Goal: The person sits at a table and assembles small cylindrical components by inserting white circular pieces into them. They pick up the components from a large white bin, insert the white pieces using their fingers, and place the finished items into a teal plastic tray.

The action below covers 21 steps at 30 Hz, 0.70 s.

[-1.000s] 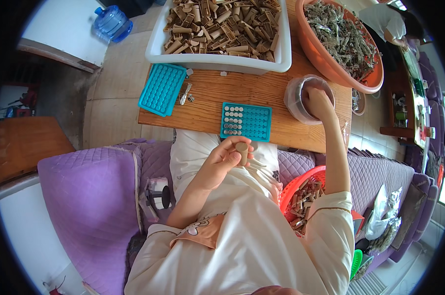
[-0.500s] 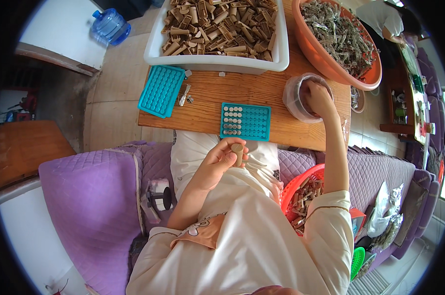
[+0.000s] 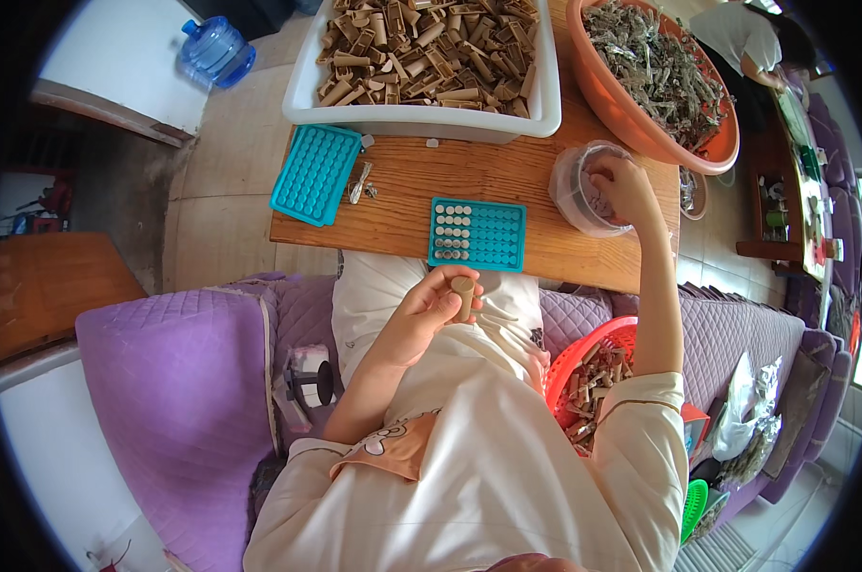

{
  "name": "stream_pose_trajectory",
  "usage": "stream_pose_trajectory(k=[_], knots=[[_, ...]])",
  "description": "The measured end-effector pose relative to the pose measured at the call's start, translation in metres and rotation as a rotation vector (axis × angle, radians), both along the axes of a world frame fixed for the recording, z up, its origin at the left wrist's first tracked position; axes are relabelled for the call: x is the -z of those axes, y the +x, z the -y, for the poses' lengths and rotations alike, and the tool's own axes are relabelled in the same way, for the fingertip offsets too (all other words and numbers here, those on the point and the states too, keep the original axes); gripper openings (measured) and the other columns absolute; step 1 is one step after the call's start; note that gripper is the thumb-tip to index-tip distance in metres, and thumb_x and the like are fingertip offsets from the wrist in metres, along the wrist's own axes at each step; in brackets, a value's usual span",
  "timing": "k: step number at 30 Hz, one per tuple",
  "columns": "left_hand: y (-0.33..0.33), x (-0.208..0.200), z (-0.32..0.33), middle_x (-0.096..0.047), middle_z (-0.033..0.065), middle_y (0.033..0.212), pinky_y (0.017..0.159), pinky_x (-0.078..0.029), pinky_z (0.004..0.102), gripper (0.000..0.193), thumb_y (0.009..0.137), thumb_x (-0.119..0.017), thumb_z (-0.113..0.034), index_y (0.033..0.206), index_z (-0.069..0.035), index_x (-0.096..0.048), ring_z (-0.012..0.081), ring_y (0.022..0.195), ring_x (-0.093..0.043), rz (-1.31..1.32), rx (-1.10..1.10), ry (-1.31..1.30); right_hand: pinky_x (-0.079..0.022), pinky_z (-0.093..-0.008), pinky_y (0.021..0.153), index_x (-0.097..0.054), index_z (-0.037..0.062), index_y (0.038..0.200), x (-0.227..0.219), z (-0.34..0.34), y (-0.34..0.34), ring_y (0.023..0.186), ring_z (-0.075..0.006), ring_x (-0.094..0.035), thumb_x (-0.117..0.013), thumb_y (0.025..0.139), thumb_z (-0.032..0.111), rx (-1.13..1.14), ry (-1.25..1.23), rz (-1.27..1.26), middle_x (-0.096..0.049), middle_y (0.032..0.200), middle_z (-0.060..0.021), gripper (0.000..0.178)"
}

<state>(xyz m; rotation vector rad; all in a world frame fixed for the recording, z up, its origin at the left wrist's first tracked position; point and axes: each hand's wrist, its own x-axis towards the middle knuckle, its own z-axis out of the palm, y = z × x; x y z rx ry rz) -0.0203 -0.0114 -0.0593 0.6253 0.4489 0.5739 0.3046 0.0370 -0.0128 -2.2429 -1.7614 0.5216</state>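
Note:
My left hand (image 3: 423, 313) is closed around a short brown tube (image 3: 464, 299), held upright above my lap with its round end facing up. At the mouth of a clear plastic tub (image 3: 571, 202), the fingers of my right hand (image 3: 625, 189) are bent together; whatever they pinch is too small to make out. Small pale pieces lie inside the tub. Between my hands, at the table's front edge, rests a teal tray (image 3: 496, 235) of round cavities. Its left columns hold small whitish and silvery round pieces, while the cavities on the right show teal.
Beyond the tray stands a white bin (image 3: 421, 122) full of brown tube parts. Stacked teal trays (image 3: 314, 176) lie at the table's left. An orange basin (image 3: 702, 153) holds crinkled clear wrappers. A red basket (image 3: 562, 367) of brown pieces sits beside my right side. Another person (image 3: 740, 43) works far right.
My right hand has risen from deep inside the tub to its mouth, its fingers now showing. My left hand keeps hold of the brown tube, nearly still.

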Motion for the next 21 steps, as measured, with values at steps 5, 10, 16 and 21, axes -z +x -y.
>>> stream_pose_trajectory(k=[5, 10, 16, 21], knots=[[0.002, -0.001, 0.0, -0.051, 0.0051, 0.1, 0.078, -0.045, 0.0302, 0.033, 0.083, -0.053, -0.024, 0.111, -0.007, -0.044, 0.0146, 0.091, -0.051, 0.007, 0.014, -0.003, -0.049, -0.0344, 0.063, -0.06, 0.0057, 0.093, -0.004, 0.008, 0.003, 0.076, -0.0251, -0.061, -0.057, 0.072, 0.005, 0.145, -0.001, -0.206, -0.062, 0.085, -0.0135, 0.021], [0.001, 0.0, -0.001, -0.05, 0.005, 0.1, 0.078, -0.045, 0.0299, 0.032, 0.084, -0.052, -0.023, 0.111, -0.007, -0.044, 0.0144, 0.091, -0.051, 0.012, 0.01, -0.001, -0.047, -0.0265, 0.048, -0.057, 0.004, 0.097, -0.009, 0.018, -0.002, 0.064, -0.0138, -0.059, -0.055, 0.071, -0.001, 0.063, 0.149, -0.251, -0.061, 0.081, -0.009, 0.027], [0.002, -0.002, 0.001, -0.05, 0.0056, 0.101, 0.077, -0.043, 0.0279, 0.032, 0.085, -0.051, -0.023, 0.111, -0.006, -0.044, 0.0132, 0.091, -0.05, 0.021, 0.016, -0.006, -0.048, -0.0269, 0.063, -0.059, 0.0063, 0.095, -0.01, 0.03, -0.005, 0.069, -0.0161, -0.061, -0.06, 0.068, 0.001, 0.061, 0.212, -0.157, -0.062, 0.083, -0.0085, 0.027], [0.002, -0.001, 0.0, -0.05, 0.0061, 0.102, 0.077, -0.042, 0.0267, 0.032, 0.085, -0.05, -0.023, 0.112, -0.006, -0.044, 0.0126, 0.091, -0.05, 0.017, 0.021, -0.016, -0.047, -0.0248, 0.061, -0.062, 0.0046, 0.087, -0.009, 0.04, -0.011, 0.064, -0.014, -0.059, -0.062, 0.069, 0.004, 0.137, 0.281, -0.217, -0.062, 0.073, -0.0077, 0.018]])
